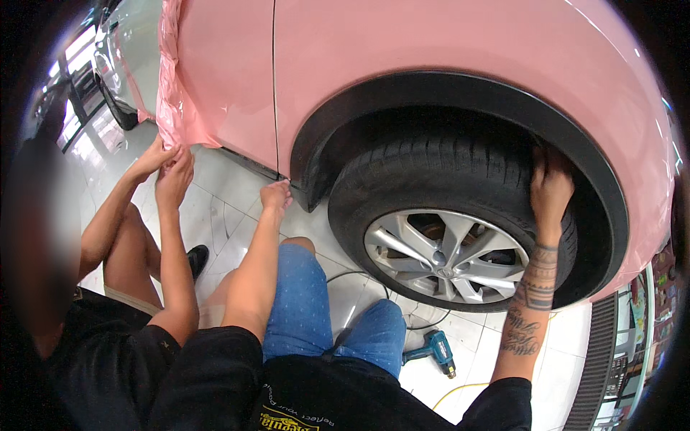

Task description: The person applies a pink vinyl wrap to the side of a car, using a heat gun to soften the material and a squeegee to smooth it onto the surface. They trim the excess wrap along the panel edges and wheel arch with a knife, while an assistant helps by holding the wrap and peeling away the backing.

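Note:
My left hand [276, 195] is closed at the bottom corner of the pink car panel [445, 43], beside the door seam and just ahead of the black wheel arch trim [316, 136]. What its fingers pinch is too small to make out. My right hand [552, 185] reaches into the gap between the black tyre [431, 169] and the arch trim at the right. Its palm side and fingertips are hidden there, so its grip does not show. The wheel has a silver spoked rim [413, 248].
At left, a co-worker's hands [172, 169] hold bunched pink film [172, 108] hanging along the door. A teal heat gun [440, 352] lies on the white tiled floor [471, 330] below the wheel. A black cable [348, 273] and a yellow cord [456, 389] run nearby.

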The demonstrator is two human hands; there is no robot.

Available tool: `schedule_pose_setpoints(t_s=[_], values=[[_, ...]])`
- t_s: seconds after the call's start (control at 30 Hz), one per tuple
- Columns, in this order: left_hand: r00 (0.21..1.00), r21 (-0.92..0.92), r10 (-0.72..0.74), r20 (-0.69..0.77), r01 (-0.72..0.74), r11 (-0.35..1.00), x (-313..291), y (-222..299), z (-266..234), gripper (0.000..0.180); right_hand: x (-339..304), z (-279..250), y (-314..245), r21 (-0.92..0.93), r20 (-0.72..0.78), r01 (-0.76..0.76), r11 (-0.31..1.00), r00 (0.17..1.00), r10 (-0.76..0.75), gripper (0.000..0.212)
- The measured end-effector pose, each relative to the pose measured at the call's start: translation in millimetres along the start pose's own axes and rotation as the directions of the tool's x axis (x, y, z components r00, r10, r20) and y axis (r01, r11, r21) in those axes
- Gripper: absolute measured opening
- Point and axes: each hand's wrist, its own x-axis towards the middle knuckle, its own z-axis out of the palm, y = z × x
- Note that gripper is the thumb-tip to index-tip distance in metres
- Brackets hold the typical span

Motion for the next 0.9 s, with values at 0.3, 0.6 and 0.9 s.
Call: schedule_pose_setpoints(t_s=[0.3,0.6,0.9], values=[[0.996,-0.279,0.032,-0.082,-0.053,0.959,8.1,-25.9,28.3,0.008,-232.6,-77.1,-82.1,0.670,0.188,-0.569,0.477,0.752,0.632,0.048],[0.963,-0.241,-0.244,0.112,0.265,0.934,40.4,-13.1,24.2,0.019,-387.6,-191.2,-151.7,0.367,0.717,-0.924,-0.107,0.208,0.665,0.040],[0.985,0.059,-0.155,0.081,0.151,0.987,63.0,-20.5,-5.3,0.008,-285.7,-247.4,-195.5,0.132,0.975,-0.916,-0.380,0.189,-0.119,0.019]])
